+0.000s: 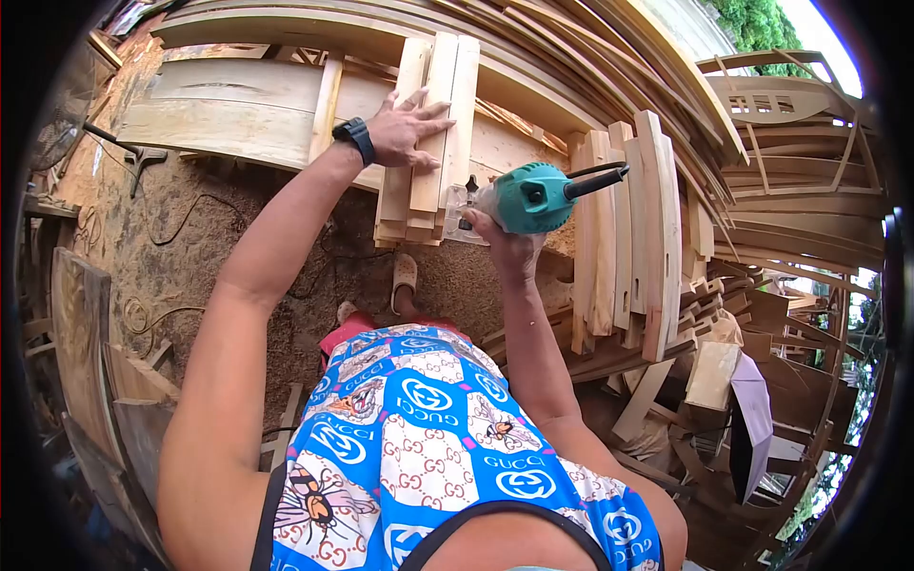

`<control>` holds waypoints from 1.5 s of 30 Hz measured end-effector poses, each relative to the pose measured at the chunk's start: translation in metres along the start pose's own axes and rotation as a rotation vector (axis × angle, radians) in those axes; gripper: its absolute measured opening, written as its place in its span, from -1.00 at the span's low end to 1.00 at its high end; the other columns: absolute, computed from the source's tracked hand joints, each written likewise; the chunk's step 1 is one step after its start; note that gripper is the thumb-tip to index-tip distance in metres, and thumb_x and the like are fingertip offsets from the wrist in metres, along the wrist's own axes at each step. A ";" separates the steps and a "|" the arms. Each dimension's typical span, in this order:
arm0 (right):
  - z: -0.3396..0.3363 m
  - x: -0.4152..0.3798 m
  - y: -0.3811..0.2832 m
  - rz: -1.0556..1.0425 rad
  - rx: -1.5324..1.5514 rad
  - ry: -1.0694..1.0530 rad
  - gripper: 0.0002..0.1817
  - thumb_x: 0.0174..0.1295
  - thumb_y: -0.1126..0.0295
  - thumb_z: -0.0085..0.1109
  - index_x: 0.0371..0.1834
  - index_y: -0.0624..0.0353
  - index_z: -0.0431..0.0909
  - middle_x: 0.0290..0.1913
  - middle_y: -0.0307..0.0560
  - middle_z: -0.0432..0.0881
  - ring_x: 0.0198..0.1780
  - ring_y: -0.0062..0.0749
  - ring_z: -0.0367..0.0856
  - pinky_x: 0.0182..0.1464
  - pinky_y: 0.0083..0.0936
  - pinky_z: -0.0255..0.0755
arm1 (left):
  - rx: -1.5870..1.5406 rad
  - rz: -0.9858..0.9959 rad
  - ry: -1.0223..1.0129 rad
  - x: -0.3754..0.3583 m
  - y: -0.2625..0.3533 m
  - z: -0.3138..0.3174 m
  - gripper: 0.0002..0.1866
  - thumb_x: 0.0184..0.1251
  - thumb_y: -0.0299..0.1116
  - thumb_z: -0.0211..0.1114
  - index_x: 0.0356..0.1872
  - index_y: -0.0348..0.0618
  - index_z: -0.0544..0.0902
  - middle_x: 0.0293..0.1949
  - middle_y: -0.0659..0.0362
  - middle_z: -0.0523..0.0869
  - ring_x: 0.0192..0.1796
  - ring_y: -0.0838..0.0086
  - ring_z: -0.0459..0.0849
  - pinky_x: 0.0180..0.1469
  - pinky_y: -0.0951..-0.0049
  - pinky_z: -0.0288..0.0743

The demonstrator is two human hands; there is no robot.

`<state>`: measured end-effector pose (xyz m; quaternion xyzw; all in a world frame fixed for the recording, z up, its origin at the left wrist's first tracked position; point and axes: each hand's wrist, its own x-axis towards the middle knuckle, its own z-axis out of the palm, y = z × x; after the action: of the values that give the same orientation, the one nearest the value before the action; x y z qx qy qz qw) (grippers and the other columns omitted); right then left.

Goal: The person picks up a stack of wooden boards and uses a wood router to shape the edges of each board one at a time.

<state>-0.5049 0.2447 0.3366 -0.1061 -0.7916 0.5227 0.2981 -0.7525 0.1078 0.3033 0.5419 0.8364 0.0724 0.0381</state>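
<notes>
My left hand (pixel 407 133) lies with spread fingers on a stack of pale wooden strips (pixel 428 186), a dark watch on its wrist. In my right hand (pixel 509 246) is a teal trim router (pixel 533 198), gripped around its body. The router's clear base meets the right edge of the strips near their front end. A black cord leaves the back of the tool toward the right. The router bit is hidden from view.
The strips rest across wide planks (pixel 228 105). More cut wood pieces (pixel 624 228) stand stacked at the right, with long boards (pixel 609 67) behind. Sawdust and a loose cable (pixel 181 224) cover the ground. A fan (pixel 71 128) stands at the far left.
</notes>
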 end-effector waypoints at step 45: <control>0.061 0.169 0.036 -0.072 0.203 0.093 -0.60 -0.03 0.55 0.59 -0.08 0.26 0.69 -0.27 -0.24 0.75 -0.30 -0.56 0.70 -0.16 -0.55 0.60 | -0.329 -0.569 0.449 -0.034 0.127 0.042 0.31 0.03 0.20 0.47 0.57 -0.55 -0.02 0.54 -0.38 0.13 0.63 -0.22 0.02 0.59 -0.33 -0.31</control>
<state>-0.6806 0.2948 0.3483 -0.0711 -0.7232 0.5835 0.3625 -0.6181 0.1315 0.2824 0.2458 0.9180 0.3085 -0.0408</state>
